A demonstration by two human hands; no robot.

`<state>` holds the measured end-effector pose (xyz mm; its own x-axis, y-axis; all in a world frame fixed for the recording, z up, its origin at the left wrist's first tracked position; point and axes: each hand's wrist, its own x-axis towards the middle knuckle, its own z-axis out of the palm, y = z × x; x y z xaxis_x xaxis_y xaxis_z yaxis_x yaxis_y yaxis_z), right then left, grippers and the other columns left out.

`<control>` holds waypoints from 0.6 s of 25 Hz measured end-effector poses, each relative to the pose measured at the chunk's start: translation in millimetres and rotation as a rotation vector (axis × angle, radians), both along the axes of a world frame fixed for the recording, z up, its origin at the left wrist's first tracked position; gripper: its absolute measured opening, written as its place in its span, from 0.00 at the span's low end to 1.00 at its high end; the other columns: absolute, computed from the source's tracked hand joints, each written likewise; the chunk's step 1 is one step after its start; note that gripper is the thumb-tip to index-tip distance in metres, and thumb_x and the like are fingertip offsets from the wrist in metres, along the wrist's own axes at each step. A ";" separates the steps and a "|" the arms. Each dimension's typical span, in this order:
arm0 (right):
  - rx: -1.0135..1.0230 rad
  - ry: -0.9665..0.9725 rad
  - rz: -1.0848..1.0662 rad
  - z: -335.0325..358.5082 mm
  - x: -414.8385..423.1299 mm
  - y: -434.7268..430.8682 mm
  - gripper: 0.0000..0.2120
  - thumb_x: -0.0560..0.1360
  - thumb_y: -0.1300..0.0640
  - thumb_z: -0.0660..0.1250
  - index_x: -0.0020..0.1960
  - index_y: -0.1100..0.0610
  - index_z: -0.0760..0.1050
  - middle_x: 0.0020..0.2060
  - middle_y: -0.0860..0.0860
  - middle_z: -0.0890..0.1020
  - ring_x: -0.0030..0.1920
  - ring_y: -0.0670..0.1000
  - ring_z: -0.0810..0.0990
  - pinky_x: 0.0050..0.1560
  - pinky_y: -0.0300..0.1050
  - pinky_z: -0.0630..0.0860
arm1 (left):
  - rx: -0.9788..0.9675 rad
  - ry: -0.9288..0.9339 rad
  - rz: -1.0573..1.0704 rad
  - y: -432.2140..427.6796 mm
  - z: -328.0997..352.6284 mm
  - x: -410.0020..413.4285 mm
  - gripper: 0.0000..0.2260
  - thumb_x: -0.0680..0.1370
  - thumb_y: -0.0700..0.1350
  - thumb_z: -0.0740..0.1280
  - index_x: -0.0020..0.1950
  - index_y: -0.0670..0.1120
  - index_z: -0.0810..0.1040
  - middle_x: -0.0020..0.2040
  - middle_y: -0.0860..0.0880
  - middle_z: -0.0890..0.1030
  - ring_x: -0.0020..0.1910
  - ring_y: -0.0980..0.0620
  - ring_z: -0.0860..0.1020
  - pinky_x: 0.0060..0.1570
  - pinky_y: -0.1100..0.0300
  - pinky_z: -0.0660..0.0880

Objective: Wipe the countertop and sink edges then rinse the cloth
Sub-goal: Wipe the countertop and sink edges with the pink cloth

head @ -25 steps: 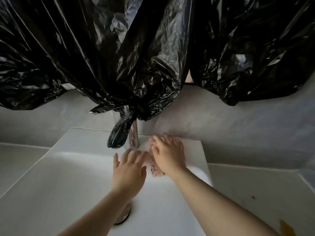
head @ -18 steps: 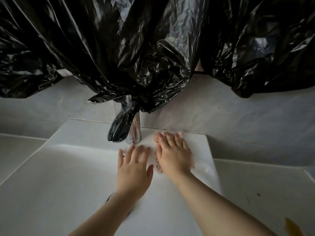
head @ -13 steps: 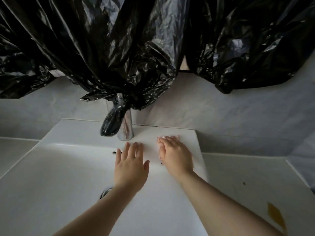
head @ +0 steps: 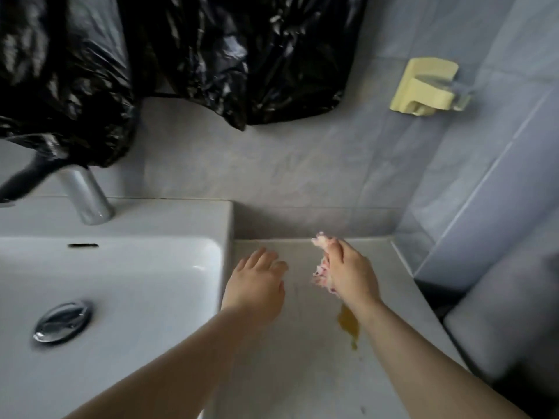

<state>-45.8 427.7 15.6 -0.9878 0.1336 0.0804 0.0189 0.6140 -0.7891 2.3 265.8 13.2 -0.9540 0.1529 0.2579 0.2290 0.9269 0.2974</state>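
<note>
My right hand holds a bunched pink patterned cloth just above the pale countertop, to the right of the white sink. The cloth sticks out past my fingertips and under my palm. My left hand hovers with loose, spread fingers over the countertop beside the sink's right edge, holding nothing. A yellow-brown stain lies on the countertop just below my right wrist.
A chrome tap stands on the sink's back ledge, partly under black plastic bags that hang over the wall. The drain plug sits in the basin. A yellow holder is fixed on the tiled wall. A grey surface borders the countertop's right.
Both hands moved right, off the sink's back ledge and onto the countertop. The cloth, earlier pressed flat under my right palm, is now bunched in that hand. The view swung right.
</note>
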 end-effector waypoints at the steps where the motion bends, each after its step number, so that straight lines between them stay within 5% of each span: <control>1: 0.057 -0.004 -0.009 -8.2 3.1 26.4 0.17 0.77 0.44 0.51 0.57 0.43 0.76 0.44 0.49 0.84 0.47 0.56 0.82 0.51 0.50 0.77 | -0.014 -0.059 0.035 16.0 -12.3 -1.8 0.19 0.78 0.46 0.56 0.69 0.51 0.66 0.71 0.52 0.64 0.73 0.50 0.56 0.68 0.59 0.54; 4: 0.338 0.044 -0.060 -41.3 1.9 100.9 0.23 0.75 0.44 0.46 0.58 0.46 0.76 0.50 0.50 0.83 0.57 0.55 0.78 0.63 0.53 0.67 | 0.060 -0.248 0.292 46.7 -64.2 8.8 0.22 0.78 0.49 0.54 0.72 0.49 0.61 0.74 0.49 0.61 0.74 0.47 0.55 0.70 0.56 0.55; 8: 0.758 -0.090 0.189 -103.6 6.7 147.8 0.30 0.73 0.42 0.42 0.61 0.48 0.76 0.62 0.50 0.79 0.67 0.56 0.72 0.65 0.51 0.58 | -0.037 -0.348 0.366 34.7 -111.8 24.1 0.27 0.71 0.53 0.53 0.60 0.39 0.76 0.60 0.37 0.78 0.60 0.35 0.75 0.55 0.41 0.73; 10: 0.838 -0.030 0.257 -128.0 6.8 159.2 0.30 0.76 0.41 0.43 0.65 0.53 0.74 0.64 0.55 0.77 0.64 0.59 0.75 0.66 0.51 0.57 | -0.114 -0.368 0.378 28.3 -115.9 22.9 0.28 0.71 0.56 0.53 0.61 0.38 0.76 0.60 0.37 0.77 0.60 0.36 0.75 0.56 0.41 0.71; 15: 0.779 -0.133 0.122 -117.1 -37.2 150.5 0.32 0.76 0.39 0.36 0.75 0.47 0.56 0.75 0.50 0.60 0.75 0.55 0.56 0.74 0.53 0.43 | -0.222 -0.307 0.371 27.5 -120.7 21.1 0.29 0.74 0.57 0.51 0.65 0.40 0.73 0.65 0.38 0.74 0.64 0.37 0.71 0.60 0.39 0.67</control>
<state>-83.0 578.2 -101.5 -0.9997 -0.0222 -0.0131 -0.0204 0.9915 -0.1283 23.4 293.4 -107.5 -0.9808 -0.1902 -0.0424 -0.1933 0.9773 0.0867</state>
